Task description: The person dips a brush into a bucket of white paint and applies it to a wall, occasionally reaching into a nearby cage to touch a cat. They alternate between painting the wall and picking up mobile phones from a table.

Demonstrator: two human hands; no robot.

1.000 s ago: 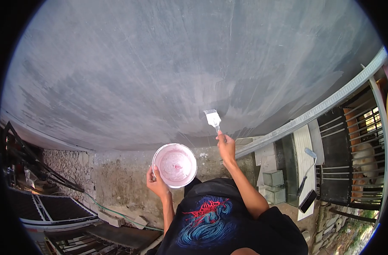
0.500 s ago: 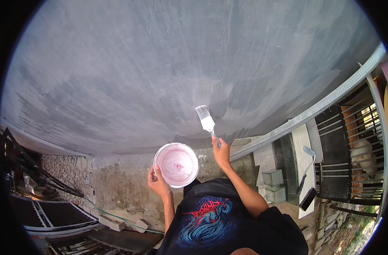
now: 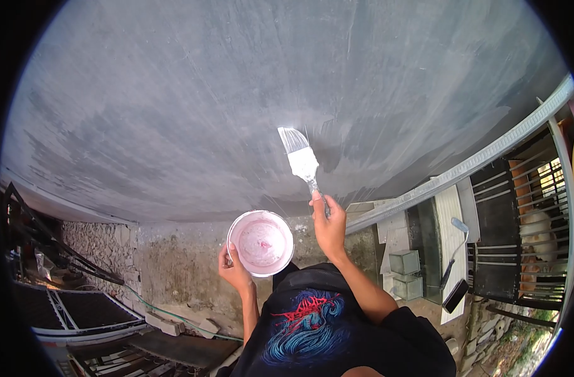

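Fingers (image 3: 319, 200) hold bowl (image 3: 260, 244), brush (image 3: 299, 157) on grey wall (image 3: 174, 94)

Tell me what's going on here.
A person faces a grey wall. The right hand holds a brush up by its handle, bristles at the wall on a paler, streaked patch. The left hand holds a tub, smeared pink inside, at chest height just below the brush. A roller leans by a metal gate to the right, untouched.

A black T-shirt (image 3: 337, 333) with red-and-blue print, short sleeves.
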